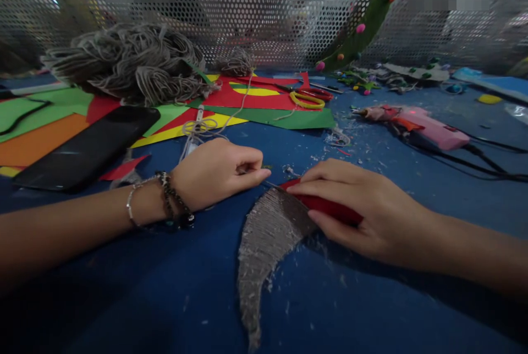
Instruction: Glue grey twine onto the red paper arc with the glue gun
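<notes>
A grey crescent [272, 227] lies flat on the blue table [412, 310] right in front of the person, its thin tip pointing between six and seven o'clock and its red end [330, 208] towards two. Taking the crescent as the middle of the dial, the right hand [363, 208] comes in from three, fingers over the red end and thumb along the near edge, gripping it down. The left hand [218, 172] sits at ten, fingers curled, thumb and forefinger pinched on a thin strand [274, 184] that runs to the crescent's top. Dark and silvery bracelets [169, 197] ring that wrist.

Past the left hand, also at ten, a black phone [86, 150] rests on coloured card [53, 137]. At eleven I see a big heap of grey yarn [132, 62], with a smaller bundle [236, 61] nearer twelve. Yellow-handled scissors [309, 100] lie just past twelve, near a green strip [289, 117]. At two there is a pink glue gun [433, 126], its nozzle towards nine and black cords [495, 164] trailing towards three. At one, a green ring [377, 7] dotted with pompoms [360, 28] stands before the mesh [256, 7].
</notes>
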`<state>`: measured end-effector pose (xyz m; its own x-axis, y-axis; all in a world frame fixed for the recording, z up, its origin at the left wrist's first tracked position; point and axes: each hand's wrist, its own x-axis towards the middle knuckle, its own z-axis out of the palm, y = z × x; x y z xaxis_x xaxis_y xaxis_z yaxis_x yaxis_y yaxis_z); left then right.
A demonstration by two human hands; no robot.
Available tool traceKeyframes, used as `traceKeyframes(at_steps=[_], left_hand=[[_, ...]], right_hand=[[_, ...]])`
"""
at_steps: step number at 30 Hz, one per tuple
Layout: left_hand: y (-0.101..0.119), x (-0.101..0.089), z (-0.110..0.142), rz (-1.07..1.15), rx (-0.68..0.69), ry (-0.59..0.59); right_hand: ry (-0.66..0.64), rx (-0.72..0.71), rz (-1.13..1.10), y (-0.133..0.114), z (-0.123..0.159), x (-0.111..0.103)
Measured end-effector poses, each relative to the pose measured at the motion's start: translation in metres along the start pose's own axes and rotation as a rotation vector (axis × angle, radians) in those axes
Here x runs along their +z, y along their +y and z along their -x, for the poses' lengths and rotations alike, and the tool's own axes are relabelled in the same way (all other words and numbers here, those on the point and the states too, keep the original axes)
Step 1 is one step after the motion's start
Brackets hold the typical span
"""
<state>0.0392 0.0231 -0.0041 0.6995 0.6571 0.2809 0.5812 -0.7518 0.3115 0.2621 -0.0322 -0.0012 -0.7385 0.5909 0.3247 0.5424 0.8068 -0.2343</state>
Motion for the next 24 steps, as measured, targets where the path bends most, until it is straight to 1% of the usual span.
traceKeyframes(at_steps=[3,6,11,15,18,24], left_hand=[[-0.0007,0.0001,-0.0018,-0.038,-0.045,-0.01],[-0.0018,0.0007,-0.0043,-0.072,-0.118,-0.048],[-0.004,0.0012,-0.0071,-0.129,-0.162,-0.075],[-0.0024,0.0003,-0.0079,-0.196,-0.207,-0.088],[-0.0002,-0.0005,-0.0083,-0.227,-0.225,-0.096],[0.0003,-0.0004,-0.0081,-0.269,-0.237,-0.1]], right_hand=[[0.009,-0.02,0.013,0.0005,0.0,0.0011],[0.021,-0.039,0.03,0.001,0.0002,0.0028],[0.015,-0.031,0.043,0.0005,0.001,0.0047],[-0.014,0.012,0.015,-0.0012,0.001,0.0035],[-0.058,0.042,-0.002,-0.0017,0.0005,0.0015],[-0.118,0.052,-0.014,0.0002,-0.0015,0.0]])
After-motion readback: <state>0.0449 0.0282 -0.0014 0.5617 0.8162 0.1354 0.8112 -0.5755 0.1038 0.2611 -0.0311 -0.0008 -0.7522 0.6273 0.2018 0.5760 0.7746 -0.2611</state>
